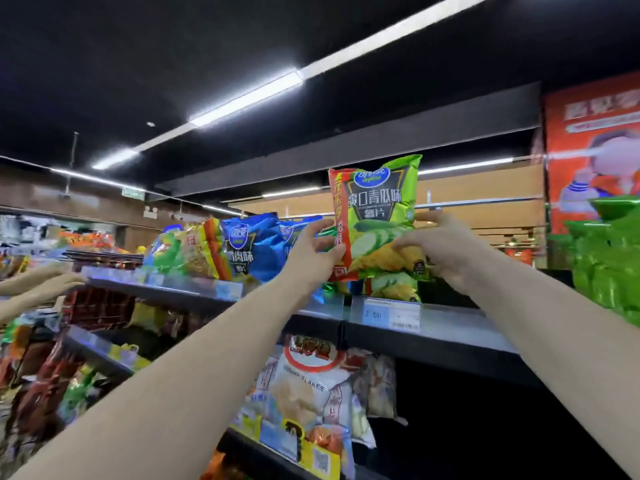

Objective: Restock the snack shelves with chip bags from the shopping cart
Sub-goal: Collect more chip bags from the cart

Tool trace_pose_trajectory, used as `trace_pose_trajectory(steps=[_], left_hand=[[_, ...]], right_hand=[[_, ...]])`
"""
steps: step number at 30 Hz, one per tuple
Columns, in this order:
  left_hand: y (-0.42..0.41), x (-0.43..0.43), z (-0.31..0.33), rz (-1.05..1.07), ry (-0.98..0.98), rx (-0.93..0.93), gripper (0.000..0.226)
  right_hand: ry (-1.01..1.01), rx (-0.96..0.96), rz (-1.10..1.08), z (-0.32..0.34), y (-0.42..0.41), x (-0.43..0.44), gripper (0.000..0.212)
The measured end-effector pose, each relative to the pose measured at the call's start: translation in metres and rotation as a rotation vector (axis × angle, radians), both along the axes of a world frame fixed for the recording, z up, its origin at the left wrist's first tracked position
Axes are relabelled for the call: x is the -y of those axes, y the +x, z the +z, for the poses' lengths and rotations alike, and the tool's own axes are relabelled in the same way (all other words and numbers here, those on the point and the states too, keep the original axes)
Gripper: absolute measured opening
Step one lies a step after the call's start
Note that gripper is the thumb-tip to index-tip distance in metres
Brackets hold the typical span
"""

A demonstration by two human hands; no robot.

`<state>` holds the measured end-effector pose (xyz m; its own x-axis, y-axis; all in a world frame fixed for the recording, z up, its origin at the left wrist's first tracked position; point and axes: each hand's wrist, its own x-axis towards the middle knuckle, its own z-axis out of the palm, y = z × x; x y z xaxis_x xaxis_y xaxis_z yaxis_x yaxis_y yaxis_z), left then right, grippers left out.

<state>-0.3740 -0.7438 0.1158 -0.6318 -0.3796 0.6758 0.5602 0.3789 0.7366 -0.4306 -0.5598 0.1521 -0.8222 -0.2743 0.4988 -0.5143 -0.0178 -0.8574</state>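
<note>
**Head view: green chip bag held up at the top shelf**

Head camera looks up along both my forearms. My left hand (313, 252) is curled round the red left edge of a green chip bag (377, 216), pinching it between thumb and fingers. My right hand (446, 251) grips its lower right side, fingers bent over the front.

The bag is glossy, crinkled foil, puffed and upright, printed with cucumber slices and golden chips. I hold it just above the front of the top shelf (450, 323), over a second green bag (394, 289) standing low behind it.

The shelf is dark metal with a pale front strip bearing a price tag (391, 315). Left of my left hand stands a row of blue foil bags (249, 247). To the right bulges a heap of shiny green bags (609, 258). On the shelf below sits a white bag (311, 382) with a red ring. At far left, another person's hands (59, 282) reach toward the same shelf.
</note>
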Motion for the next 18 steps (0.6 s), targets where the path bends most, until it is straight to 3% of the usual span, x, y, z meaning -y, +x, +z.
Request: trace_pose_trajectory(steps=[4, 7, 8, 12, 13, 18], left_hand=[[-0.041, 0.025, 0.016, -0.115, -0.023, 0.117, 0.051], [-0.063, 0.040, 0.031, -0.141, -0.025, 0.230, 0.044], [-0.069, 0.043, 0.036, -0.118, -0.041, 0.285, 0.037], [-0.082, 0.051, 0.045, -0.209, 0.009, 0.552, 0.009], [-0.084, 0.054, 0.045, -0.263, 0.027, 0.593, 0.012], [-0.110, 0.074, 0.036, -0.464, 0.134, 0.581, 0.067]], right_hand=[[0.079, -0.014, -0.147, 0.014, -0.019, 0.012, 0.072], [0.154, 0.019, -0.216, 0.023, -0.029, 0.025, 0.017], [0.181, 0.039, -0.239, 0.024, -0.034, 0.029, 0.012], [0.303, 0.215, -0.268, 0.016, -0.036, 0.047, 0.020], [0.305, 0.262, -0.254, 0.013, -0.037, 0.051, 0.022], [0.241, 0.351, -0.236, 0.019, -0.062, 0.062, 0.061]])
